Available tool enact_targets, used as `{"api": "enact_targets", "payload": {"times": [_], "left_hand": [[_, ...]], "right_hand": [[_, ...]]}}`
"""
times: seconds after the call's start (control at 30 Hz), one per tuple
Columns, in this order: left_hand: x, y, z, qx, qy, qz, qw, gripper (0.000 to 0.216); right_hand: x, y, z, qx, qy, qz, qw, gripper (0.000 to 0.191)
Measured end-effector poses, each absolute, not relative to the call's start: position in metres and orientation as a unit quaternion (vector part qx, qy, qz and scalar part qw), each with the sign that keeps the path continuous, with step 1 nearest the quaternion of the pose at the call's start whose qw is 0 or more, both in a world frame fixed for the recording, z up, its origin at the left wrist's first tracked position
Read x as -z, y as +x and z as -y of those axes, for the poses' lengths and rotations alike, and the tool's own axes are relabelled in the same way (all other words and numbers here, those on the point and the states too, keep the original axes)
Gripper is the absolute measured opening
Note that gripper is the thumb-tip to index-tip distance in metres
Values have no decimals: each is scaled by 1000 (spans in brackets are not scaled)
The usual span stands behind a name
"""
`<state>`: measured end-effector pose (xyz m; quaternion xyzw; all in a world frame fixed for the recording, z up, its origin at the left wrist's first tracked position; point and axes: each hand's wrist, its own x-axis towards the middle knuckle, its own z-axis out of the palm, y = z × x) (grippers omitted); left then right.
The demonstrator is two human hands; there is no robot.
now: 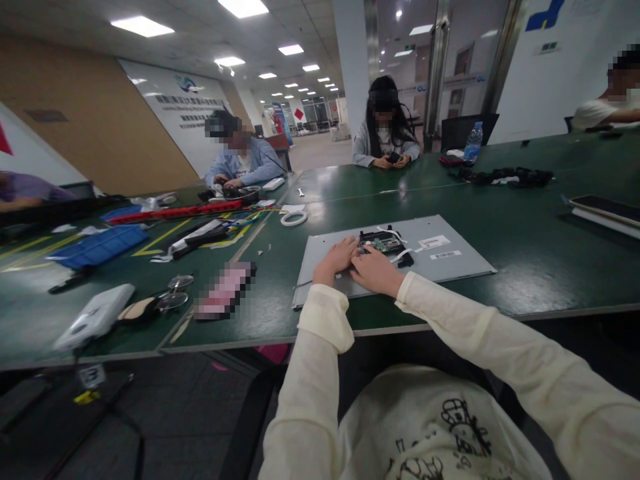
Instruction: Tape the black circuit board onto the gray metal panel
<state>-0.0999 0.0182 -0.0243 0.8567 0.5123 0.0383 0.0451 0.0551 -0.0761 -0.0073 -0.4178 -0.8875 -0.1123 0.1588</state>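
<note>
A flat grey panel (pixel 467 260) lies on the table, with labels on its surface. On it sits a green circuit board (pixel 383 245) in a black frame, and white flat cables (pixel 400 255) run from it. My left hand (pixel 337 259) rests over the panel at the board's left end, fingers bent and close together. Beside it, my right hand (pixel 375 270) reaches in from the right with curled fingers meeting the left fingertips. What the fingertips pinch is hidden. A thin dark cable (pixel 303 285) shows at the panel's left edge.
On the green table (pixel 280 320) to my left lie a pink phone (pixel 225 291), glasses (pixel 175 293), a white device (pixel 95 317), a blue tray (pixel 100 245) and a tape roll (pixel 293 219). A water bottle (pixel 473 143) stands far right. Other people sit around the table.
</note>
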Motion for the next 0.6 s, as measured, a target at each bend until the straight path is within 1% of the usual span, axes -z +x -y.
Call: {"api": "enact_targets", "payload": {"times": [0.17, 0.37, 0.6], "left_hand": [[19, -97, -10, -1, 851, -523, 45, 53], [14, -93, -3, -13, 852, -523, 32, 52], [13, -92, 0, -14, 852, -523, 28, 52]], "right_hand": [[7, 54, 74, 121, -412, 892, 139, 33], [9, 55, 74, 150, -399, 893, 142, 32], [5, 56, 75, 147, -391, 897, 144, 32]]}}
